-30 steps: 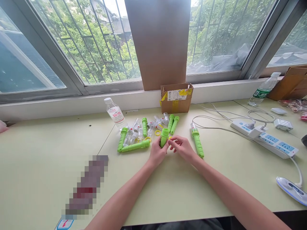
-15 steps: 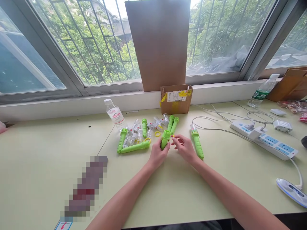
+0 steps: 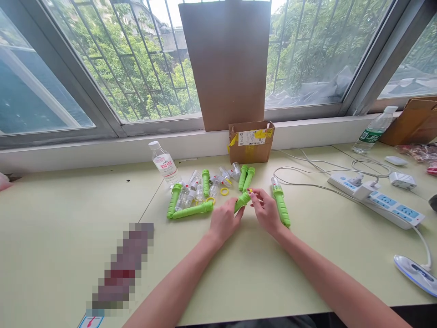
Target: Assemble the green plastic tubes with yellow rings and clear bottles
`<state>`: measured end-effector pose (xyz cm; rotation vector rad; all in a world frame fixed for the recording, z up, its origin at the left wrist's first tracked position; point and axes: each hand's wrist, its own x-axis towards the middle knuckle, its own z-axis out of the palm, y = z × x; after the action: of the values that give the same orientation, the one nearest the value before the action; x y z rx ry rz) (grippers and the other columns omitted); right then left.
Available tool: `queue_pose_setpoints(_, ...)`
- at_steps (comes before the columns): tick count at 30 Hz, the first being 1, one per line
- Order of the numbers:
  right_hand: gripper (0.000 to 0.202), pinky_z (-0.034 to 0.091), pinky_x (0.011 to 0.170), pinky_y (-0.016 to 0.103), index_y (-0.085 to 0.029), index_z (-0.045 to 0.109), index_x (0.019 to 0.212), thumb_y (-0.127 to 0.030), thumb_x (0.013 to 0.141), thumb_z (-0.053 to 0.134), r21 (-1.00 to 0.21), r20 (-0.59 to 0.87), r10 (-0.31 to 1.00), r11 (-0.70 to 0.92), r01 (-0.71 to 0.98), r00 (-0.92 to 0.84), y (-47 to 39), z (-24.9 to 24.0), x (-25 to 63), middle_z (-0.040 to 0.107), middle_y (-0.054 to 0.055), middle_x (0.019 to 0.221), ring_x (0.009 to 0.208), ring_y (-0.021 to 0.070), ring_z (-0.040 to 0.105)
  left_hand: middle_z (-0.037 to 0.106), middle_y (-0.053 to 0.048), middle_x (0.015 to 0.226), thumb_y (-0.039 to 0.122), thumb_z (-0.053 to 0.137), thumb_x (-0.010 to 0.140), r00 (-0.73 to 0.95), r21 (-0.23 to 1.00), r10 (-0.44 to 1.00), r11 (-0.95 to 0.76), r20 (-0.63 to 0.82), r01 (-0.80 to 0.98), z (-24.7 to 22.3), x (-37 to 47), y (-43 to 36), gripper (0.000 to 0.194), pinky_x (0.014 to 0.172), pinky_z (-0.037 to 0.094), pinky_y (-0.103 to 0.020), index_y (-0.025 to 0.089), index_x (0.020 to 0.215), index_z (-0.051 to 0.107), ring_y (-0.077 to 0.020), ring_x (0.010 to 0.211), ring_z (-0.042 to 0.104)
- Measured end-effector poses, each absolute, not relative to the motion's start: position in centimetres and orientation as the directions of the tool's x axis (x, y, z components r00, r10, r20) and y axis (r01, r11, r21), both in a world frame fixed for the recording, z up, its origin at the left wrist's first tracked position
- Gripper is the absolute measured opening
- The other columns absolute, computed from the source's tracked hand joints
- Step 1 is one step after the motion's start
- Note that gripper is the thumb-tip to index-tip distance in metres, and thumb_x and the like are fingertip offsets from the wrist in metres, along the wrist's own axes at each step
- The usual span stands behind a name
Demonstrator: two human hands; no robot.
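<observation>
My left hand (image 3: 224, 217) is wrapped round a green ribbed tube (image 3: 241, 202), which tilts with its threaded end up and to the right. At that end, my right hand (image 3: 266, 210) pinches a small yellow piece (image 3: 251, 191) against the opening. Right of my hands lies another green tube (image 3: 281, 207) with a clear cap on top. Beyond my left hand, several clear plastic caps (image 3: 199, 192) and yellow rings (image 3: 224, 191) are scattered among more green tubes (image 3: 193, 210).
A small cardboard box (image 3: 251, 152) stands at the back by the window, with a water bottle (image 3: 165, 165) left of it. To the right are a white power strip (image 3: 389, 205), cables and another bottle (image 3: 373, 130). A blurred dark object (image 3: 124, 266) lies at the left.
The held green tube has tipped to the right, from nearly upright. My right hand has brought the yellow piece to its threaded end.
</observation>
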<state>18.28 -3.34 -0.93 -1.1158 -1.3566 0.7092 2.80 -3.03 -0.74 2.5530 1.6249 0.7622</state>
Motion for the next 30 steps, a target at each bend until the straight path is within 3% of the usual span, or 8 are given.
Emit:
queue_pose_setpoints(9,0.024,0.055,0.062,0.031,-0.019,0.054,0.097,-0.041,0.088,0.048,-0.920,0.360,0.925,0.330,0.213,0.124,-3.26,-0.94,18.44,0.065,0.007,0.091,0.079,0.0195,0.064,0.065,-0.002,0.083,0.040,0.042,0.093,0.402,0.191,0.806,-0.518,0.434,0.834,-0.92,2.70,-2.91,0.026,0.056,0.038,-0.026,0.022,0.106,0.055,-0.0167,0.071,0.061)
queue_pose_setpoints(18,0.025,0.055,0.061,0.031,-0.020,0.051,0.098,-0.042,0.087,0.049,-0.913,0.365,0.917,0.318,0.254,0.163,-3.23,-1.11,18.46,0.064,0.007,0.089,0.078,0.0196,0.064,0.064,-0.004,0.084,0.039,0.041,0.094,0.396,0.197,0.811,-0.513,0.431,0.836,-0.84,2.75,-2.95,0.027,0.057,0.038,-0.026,0.021,0.108,0.055,-0.0178,0.073,0.061)
queue_pose_setpoints(30,0.035,0.054,0.057,0.028,-0.018,0.059,0.112,-0.040,0.087,0.047,-0.866,0.389,0.918,0.336,0.370,0.077,-3.34,-0.83,18.51,0.066,0.007,0.095,0.073,0.0173,0.063,0.063,-0.003,0.082,0.037,0.043,0.093,0.401,0.192,0.800,-0.523,0.447,0.830,-1.04,2.76,-2.92,0.024,0.056,0.037,-0.025,0.020,0.105,0.055,-0.0175,0.072,0.060)
